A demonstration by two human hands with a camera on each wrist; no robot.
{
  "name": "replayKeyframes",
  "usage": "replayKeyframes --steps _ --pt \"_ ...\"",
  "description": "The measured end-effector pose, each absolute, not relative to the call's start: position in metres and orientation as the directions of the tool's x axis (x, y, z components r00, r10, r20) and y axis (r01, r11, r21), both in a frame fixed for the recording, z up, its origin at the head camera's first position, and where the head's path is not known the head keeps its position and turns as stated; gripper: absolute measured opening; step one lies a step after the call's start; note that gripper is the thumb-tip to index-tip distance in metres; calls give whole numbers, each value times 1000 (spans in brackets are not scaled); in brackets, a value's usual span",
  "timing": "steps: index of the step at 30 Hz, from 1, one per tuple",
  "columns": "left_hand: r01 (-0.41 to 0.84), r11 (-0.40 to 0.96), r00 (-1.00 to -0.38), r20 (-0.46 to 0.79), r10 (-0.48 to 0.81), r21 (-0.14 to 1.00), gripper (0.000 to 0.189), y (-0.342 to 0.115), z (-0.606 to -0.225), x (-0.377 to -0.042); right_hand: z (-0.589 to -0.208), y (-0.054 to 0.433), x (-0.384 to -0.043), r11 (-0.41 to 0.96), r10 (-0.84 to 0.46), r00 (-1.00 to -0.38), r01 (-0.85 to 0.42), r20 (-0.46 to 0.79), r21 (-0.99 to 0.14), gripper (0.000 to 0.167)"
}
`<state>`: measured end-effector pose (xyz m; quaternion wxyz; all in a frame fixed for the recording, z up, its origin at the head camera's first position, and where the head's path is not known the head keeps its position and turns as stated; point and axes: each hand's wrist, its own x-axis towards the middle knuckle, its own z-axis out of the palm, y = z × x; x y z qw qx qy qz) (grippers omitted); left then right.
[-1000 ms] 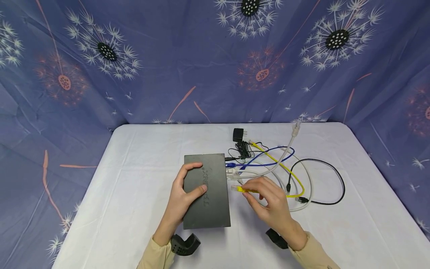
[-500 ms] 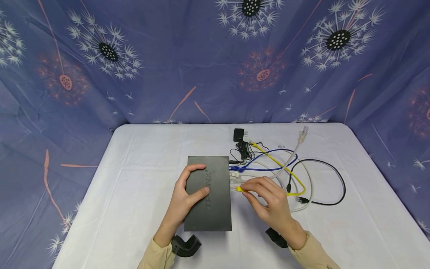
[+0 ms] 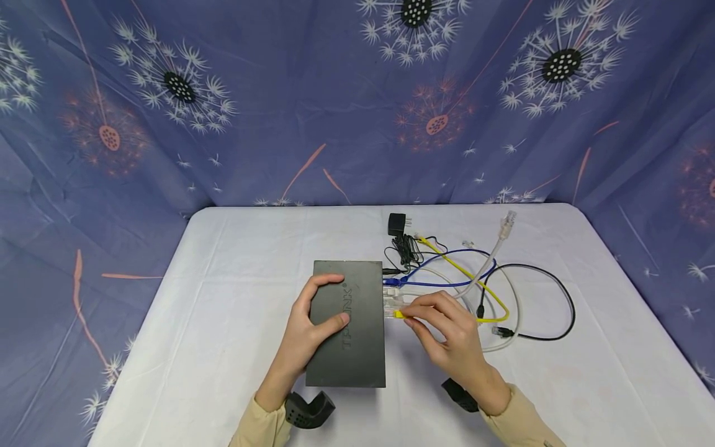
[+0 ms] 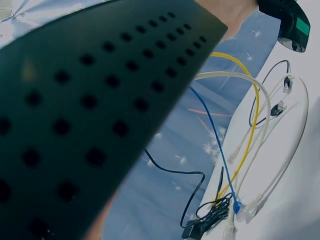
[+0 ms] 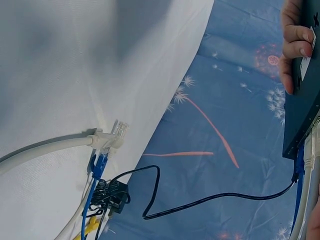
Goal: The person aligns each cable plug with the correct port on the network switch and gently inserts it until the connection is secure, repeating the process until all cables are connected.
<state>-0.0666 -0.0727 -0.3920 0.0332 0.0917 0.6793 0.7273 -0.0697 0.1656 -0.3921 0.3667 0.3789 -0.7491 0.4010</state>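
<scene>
A dark grey TP-LINK network switch is held up in my left hand, thumb on top and fingers beneath, as the right wrist view shows. Its vented side fills much of the left wrist view. Between thumb and fingertips, my right hand pinches the yellow network cable's plug, its clear tip right at the port edge. A blue cable plug, pale cable plugs and a thin black power lead sit along that same edge.
Behind the switch, a black power adapter lies with its bundled cord. Loops of blue, yellow and pale cable spread to the right, one pale plug sticking up. A short black cable curls on the white tablecloth.
The switch has shifted slightly right and toward me in my left hand. The yellow plug, apart from the port edge earlier, is now right at it. My right hand has barely moved.
</scene>
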Motion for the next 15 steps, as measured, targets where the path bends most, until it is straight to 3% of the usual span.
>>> replayKeyframes --steps 15 --pt "76 -84 -979 90 181 994 54 -72 -392 -66 -387 162 -68 382 -288 -430 -871 856 -309 21"
